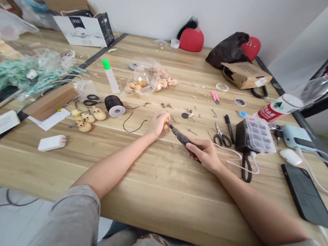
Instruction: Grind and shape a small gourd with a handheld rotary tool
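"Holding a power tool (180,137) up to something small, by the look of it. Which hand has what?"

"The right hand (205,152) is wrapped around the tool's body. The left hand (158,125) has its fingers pinched together on a small tan piece (166,119), just beside the tip. Whether tip and piece touch, I can't tell."

"So what's the step?"

"Drilling or grinding that piece, I'd judge. The next move calls for a firm pinch and a steady tip, with the fingertips out of its line."

"And the containers?"

"Beyond the left hand, a clear bag (150,66) has round tan pieces in it. On the right stands a clear divided box (257,132); what fills its compartments is too small to make out."

"The white box (85,33) at the back?"

"Something dark shows at its top. I can't say what."
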`<state>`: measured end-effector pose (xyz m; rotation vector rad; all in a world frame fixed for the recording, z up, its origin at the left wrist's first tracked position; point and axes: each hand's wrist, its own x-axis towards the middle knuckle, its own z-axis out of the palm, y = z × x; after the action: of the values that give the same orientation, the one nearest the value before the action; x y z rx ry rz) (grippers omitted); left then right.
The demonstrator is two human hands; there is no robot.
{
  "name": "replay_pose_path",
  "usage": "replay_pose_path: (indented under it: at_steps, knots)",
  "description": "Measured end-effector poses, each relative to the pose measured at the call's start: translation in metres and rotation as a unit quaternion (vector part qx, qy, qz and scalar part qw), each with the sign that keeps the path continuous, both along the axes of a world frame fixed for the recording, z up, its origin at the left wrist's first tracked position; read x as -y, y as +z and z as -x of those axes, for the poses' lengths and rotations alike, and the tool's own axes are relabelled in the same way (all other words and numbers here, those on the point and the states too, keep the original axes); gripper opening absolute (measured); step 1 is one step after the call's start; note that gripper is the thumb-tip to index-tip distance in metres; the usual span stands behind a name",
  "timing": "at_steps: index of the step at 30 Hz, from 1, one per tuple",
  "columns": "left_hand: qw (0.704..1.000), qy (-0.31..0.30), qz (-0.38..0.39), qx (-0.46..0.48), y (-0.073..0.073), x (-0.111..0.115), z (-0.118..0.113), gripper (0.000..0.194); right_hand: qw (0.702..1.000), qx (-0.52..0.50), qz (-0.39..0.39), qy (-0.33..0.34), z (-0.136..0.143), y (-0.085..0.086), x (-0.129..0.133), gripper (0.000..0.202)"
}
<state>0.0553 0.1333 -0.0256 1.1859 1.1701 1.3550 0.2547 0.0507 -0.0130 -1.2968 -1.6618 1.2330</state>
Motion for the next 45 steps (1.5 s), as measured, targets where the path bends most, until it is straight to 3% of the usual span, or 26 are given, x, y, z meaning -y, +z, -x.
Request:
replay_pose_path:
  at_steps: [18,45]
  knots:
    - [1.000,-0.003,-0.007,0.023,-0.0040,-0.0028,0.0002,0.028,1.000,0.008,-0.005,0.005,-0.0009,0.0009,-0.0002,0.061]
    - [1.000,0.005,0.014,-0.022,0.0053,0.0041,-0.0001,0.027,1.000,-0.004,0.006,-0.011,-0.0001,-0.0007,0.0006,0.062]
